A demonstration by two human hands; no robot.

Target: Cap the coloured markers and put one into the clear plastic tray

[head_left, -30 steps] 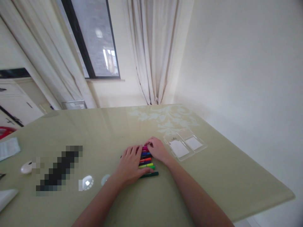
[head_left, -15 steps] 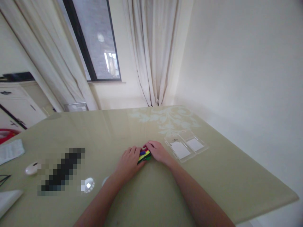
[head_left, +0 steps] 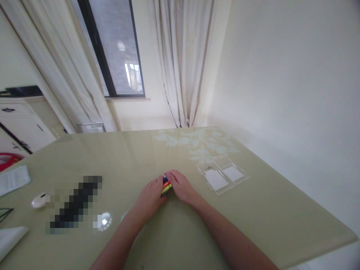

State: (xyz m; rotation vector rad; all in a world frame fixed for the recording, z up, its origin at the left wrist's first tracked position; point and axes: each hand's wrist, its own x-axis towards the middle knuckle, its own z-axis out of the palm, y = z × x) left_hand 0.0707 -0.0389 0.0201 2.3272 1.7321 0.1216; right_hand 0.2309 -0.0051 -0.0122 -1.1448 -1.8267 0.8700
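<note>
Between my two hands is a bundle of coloured marker pens (head_left: 167, 186), with blue, red, yellow and a dark edge showing. My left hand (head_left: 151, 194) is closed round the left end of it. The opposite end is covered by my right hand (head_left: 180, 186), whose fingers wrap over the top. Both ends of the bundle are hidden by the hands, just above or on the table. To the right of my right hand lies an opened clear plastic case (head_left: 232, 184) with white inserts in both halves.
A green-beige table (head_left: 112, 161) spreads under everything. Toward the left are a white computer mouse (head_left: 38, 201), a blurred-out dark object (head_left: 75, 202), a pale folded sheet (head_left: 14, 180) and a white device corner (head_left: 11, 240). A bare wall (head_left: 295, 93) borders the right side.
The hands have drawn slightly left and closer together round the marker pens. More of the bundle is covered, and red shows more in the middle.
</note>
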